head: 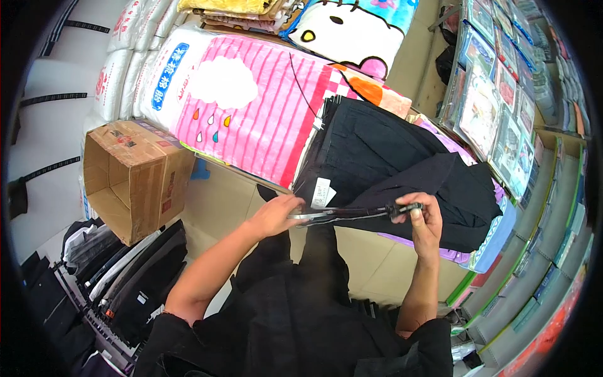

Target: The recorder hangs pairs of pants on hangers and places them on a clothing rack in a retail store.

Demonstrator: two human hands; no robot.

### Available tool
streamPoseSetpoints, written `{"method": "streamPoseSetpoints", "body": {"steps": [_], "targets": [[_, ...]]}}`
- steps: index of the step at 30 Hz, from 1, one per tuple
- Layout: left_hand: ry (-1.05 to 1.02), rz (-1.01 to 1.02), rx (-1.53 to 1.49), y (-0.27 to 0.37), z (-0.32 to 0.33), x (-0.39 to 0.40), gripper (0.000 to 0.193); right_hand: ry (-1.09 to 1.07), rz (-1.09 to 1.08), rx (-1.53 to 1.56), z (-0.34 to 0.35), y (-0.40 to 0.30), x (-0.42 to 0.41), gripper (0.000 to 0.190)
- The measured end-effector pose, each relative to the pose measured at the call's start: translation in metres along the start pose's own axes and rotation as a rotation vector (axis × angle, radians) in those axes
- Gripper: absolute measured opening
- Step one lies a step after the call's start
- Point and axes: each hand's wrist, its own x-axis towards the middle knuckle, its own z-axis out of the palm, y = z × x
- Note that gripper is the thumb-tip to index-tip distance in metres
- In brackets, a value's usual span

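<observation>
My left hand [279,214] grips one end of what looks like a clip hanger [348,214], by a pale curved part. At its other end, my right hand [424,221] pinches a black clip [404,208] between thumb and fingers. Black trousers [381,141] lie partly folded just beyond the hanger, their waistband toward the left. A white paper tag [321,192] rests on them near my left hand. Whether the clip holds any of the cloth, I cannot tell. Under the trousers is a pink striped packaged blanket [245,113].
An open cardboard box [136,179] stands left of the blankets. Below it, dark garments hang on a rack [127,282]. White plastic-wrapped bundles [127,70] are piled at the upper left. Shelves [527,264] and packaged textiles [494,85] line the right side.
</observation>
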Motion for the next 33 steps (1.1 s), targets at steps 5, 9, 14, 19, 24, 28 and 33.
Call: {"method": "streamPoseSetpoints", "body": {"steps": [5,9,14,19,24,28,33], "targets": [[0.220,-0.107,-0.110,-0.016,-0.001,-0.023,0.041,0.214,0.017,-0.102,0.032,0.041,0.031,0.078],[0.361,-0.358,-0.178,-0.034,-0.011,-0.012,0.044,0.038,0.171,-0.348,0.063,0.115,0.041,0.032],[0.329,-0.560,-0.441,-0.049,-0.024,0.024,0.055,-0.467,0.046,-0.806,0.119,0.196,0.006,0.030],[0.252,-0.612,-0.543,-0.046,-0.026,0.025,0.055,-0.672,0.046,-1.178,0.147,0.233,-0.003,0.048],[0.157,-0.664,-0.859,-0.039,-0.031,0.022,0.064,-0.550,0.085,-1.276,0.161,0.228,-0.007,0.037],[0.015,-0.556,-0.709,-0.026,-0.028,0.027,0.067,-0.403,0.029,-1.240,0.150,0.207,-0.022,0.018],[-0.156,-0.547,-0.744,-0.015,-0.029,0.031,0.064,-0.194,-0.069,-1.069,0.127,0.174,-0.044,0.012]]}}
